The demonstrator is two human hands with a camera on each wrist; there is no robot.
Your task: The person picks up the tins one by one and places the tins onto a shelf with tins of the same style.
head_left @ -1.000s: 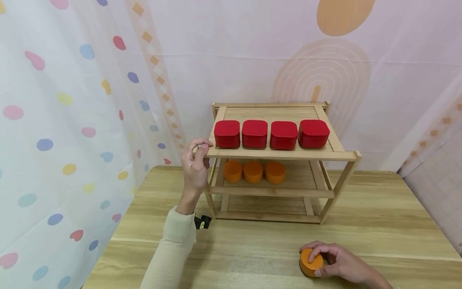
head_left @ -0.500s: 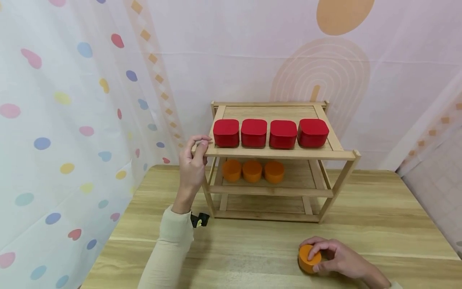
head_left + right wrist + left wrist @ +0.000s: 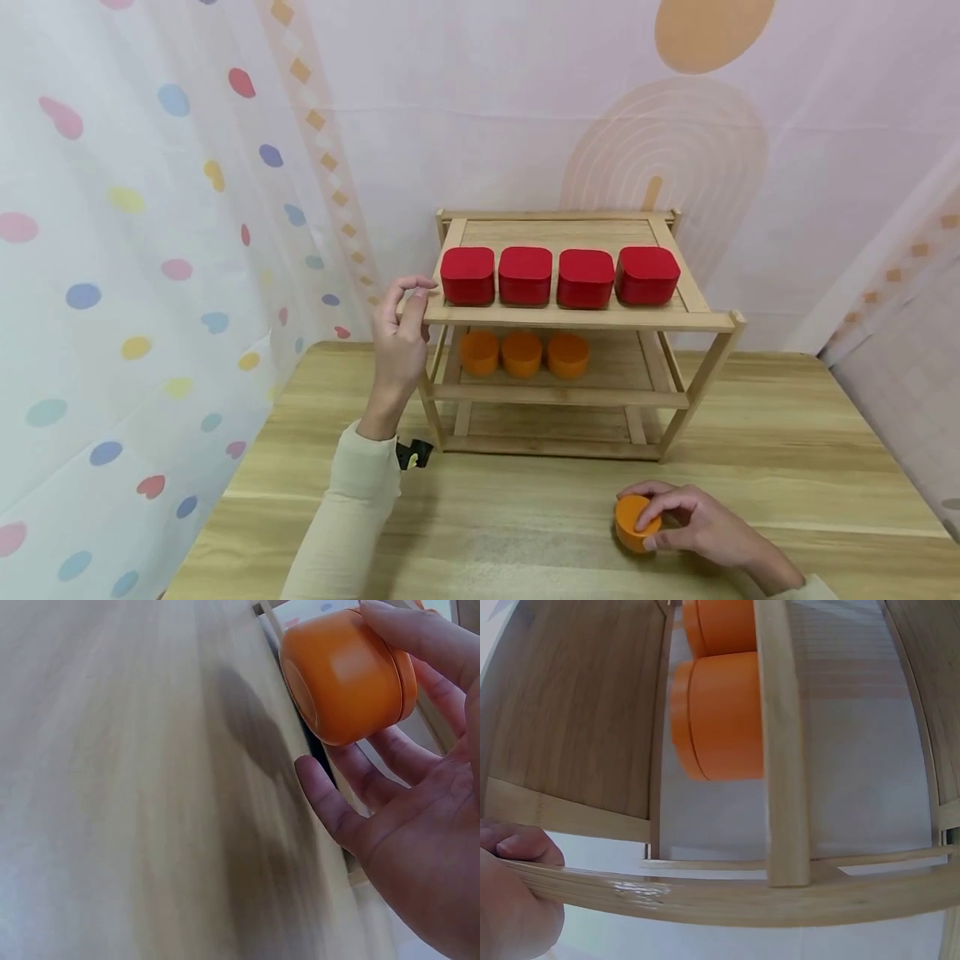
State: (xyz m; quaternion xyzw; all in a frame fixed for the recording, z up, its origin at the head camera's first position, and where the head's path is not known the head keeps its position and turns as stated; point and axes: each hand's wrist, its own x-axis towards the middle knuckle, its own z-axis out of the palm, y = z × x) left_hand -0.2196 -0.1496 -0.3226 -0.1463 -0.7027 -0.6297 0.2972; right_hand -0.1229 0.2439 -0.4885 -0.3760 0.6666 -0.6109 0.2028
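My right hand [image 3: 701, 529] grips a small round orange lidded container [image 3: 636, 527] between thumb and fingers, in front of the rack's right side. In the right wrist view the container [image 3: 345, 679] is tilted and off the table, its bottom facing left. My left hand [image 3: 401, 337] holds the front left corner of the three-tier wooden rack [image 3: 562, 396]. In the left wrist view that hand [image 3: 517, 889] wraps round the side of the frame. Several red rounded-square boxes [image 3: 526, 277] line the top shelf. Three orange containers [image 3: 522, 355] stand on the left of the middle shelf.
The rack stands on a wood-grain table [image 3: 525, 517] close to a pale patterned curtain [image 3: 487, 125]. Another curtain with coloured dots [image 3: 150, 292] hangs at the left. A wooden rail [image 3: 562, 394] crosses the front of the middle shelf.
My right hand has moved slightly forward towards the rack with the orange container in its grip. The left hand keeps its hold on the rack's corner. The head view has shifted a little.
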